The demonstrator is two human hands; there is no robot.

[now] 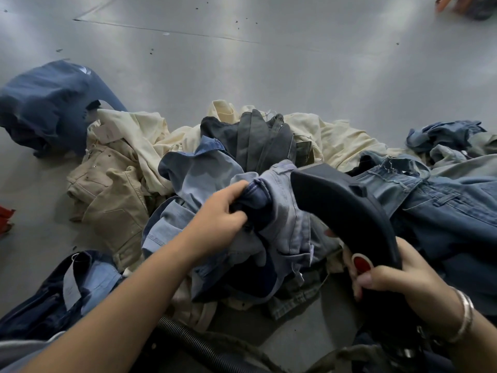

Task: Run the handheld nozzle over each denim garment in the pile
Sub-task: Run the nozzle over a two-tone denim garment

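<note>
A pile of denim garments (pixel 269 146) lies on the grey floor: light blue, dark blue, grey, cream and tan pieces. My left hand (pixel 223 214) grips a bunched fold of a light blue denim garment (pixel 285 211) at the middle of the pile. My right hand (pixel 390 281) holds the handle of a black handheld nozzle (pixel 341 200) with a red button (pixel 361 263) under my thumb. The nozzle's wide head rests against that same light blue garment, just right of my left hand.
A dark blue garment (pixel 51 103) lies apart at the left. Tan trousers (pixel 113 200) spread left of the pile, more blue denim (pixel 443 211) to the right. A ribbed black hose (pixel 204 348) runs along the bottom. Bare grey floor (pixel 269 63) stretches beyond.
</note>
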